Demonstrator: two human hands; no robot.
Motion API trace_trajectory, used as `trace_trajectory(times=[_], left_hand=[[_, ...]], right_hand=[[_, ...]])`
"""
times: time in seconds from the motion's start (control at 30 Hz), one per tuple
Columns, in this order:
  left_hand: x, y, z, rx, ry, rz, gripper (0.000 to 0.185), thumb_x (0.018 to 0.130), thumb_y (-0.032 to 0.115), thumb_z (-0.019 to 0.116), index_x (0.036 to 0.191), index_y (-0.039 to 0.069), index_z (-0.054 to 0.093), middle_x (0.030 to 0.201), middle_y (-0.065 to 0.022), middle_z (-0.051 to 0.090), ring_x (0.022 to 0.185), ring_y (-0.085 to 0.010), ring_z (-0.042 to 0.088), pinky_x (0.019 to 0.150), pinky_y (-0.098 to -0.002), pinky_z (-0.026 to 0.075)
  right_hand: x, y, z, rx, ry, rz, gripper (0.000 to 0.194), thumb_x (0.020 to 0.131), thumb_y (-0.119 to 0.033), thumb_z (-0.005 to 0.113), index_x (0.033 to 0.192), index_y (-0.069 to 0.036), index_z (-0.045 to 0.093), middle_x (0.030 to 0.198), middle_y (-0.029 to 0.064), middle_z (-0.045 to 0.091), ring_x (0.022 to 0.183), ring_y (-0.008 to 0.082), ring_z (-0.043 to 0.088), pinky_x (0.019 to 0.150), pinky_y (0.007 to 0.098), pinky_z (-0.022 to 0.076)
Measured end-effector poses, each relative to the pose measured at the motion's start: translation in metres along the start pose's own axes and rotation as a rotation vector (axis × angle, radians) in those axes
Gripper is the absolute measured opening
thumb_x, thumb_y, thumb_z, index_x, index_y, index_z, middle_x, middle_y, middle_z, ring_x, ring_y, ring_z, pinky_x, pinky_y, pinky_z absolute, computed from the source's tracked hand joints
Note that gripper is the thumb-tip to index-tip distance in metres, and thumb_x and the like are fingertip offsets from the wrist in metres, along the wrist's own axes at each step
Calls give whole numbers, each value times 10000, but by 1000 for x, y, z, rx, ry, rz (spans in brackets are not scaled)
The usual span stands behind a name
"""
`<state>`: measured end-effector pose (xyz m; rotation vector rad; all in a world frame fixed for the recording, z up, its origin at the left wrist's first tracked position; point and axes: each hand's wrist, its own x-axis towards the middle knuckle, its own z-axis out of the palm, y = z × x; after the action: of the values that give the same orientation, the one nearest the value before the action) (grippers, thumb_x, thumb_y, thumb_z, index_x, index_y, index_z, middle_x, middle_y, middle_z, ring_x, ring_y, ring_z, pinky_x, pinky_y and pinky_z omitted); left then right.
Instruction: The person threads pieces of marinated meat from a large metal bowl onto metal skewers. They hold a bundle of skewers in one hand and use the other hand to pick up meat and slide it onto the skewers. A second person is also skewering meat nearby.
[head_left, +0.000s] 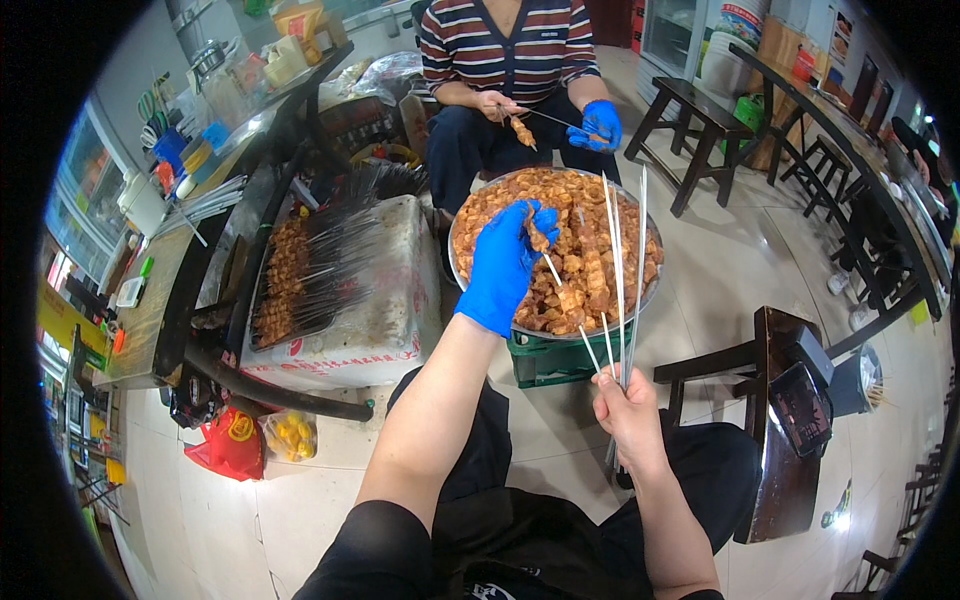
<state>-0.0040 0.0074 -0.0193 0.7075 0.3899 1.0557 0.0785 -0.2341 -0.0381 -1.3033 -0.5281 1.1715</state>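
My left hand (501, 262), in a blue disposable glove, pinches a piece of marinated meat (538, 234) on a metal skewer (553, 270), with more meat lower on the same skewer. Bare, my right hand (628, 412) grips several metal skewers (618, 262) by their lower ends. One of these carries a row of meat (595, 281); others are bare and point upward. Beneath both hands lies a large round metal basin (654, 289) heaped with chunks of marinated meat (499, 196). It stands on a green plastic crate (551, 364).
Opposite sits a person in a striped top (510, 45), holding skewers, one hand blue-gloved. Left, a tray of meat skewers (281, 289) rests on a white foam box (397, 262), beside a cluttered wooden counter (169, 300). On the right are a dark wooden stool (780, 465) and a grey bin (855, 386).
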Motion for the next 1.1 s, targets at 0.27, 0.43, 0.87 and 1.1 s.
trace_trajectory(times=[0.27, 0.43, 0.87, 1.1], left_hand=[[-9, -9, 8, 111, 93, 48, 235, 949, 182, 508, 1081, -7, 551, 937, -119, 637, 845, -190, 641, 784, -323, 555], [-33, -33, 29, 340, 88, 207, 217, 958, 203, 495, 1004, -1, 555, 852, -99, 632, 742, -153, 601, 669, -275, 515], [-35, -60, 33, -168, 11, -389, 519, 937, 618, 347, 820, 149, 537, 562, 47, 349, 455, -94, 310, 419, -237, 242], [-9, -53, 17, 842, 110, -66, 437, 962, 485, 384, 1066, 91, 542, 918, -54, 592, 814, -197, 579, 673, -329, 487]], right_hand=[[-1, -1, 7, 41, 6, 20, 89, 961, -120, 496, 910, -57, 534, 565, -17, 453, 471, 49, 355, 434, 211, 258], [1, -3, 10, 133, -8, 13, 73, 962, -123, 498, 938, -59, 523, 577, -7, 459, 450, 42, 330, 405, 209, 223], [-3, 3, -2, 200, -8, 59, 128, 971, -171, 512, 948, -45, 507, 588, -18, 433, 465, 44, 331, 415, 203, 244], [-2, 5, -3, -53, 164, -96, 98, 970, -149, 501, 944, -55, 503, 589, -26, 436, 476, 35, 341, 425, 197, 245]])
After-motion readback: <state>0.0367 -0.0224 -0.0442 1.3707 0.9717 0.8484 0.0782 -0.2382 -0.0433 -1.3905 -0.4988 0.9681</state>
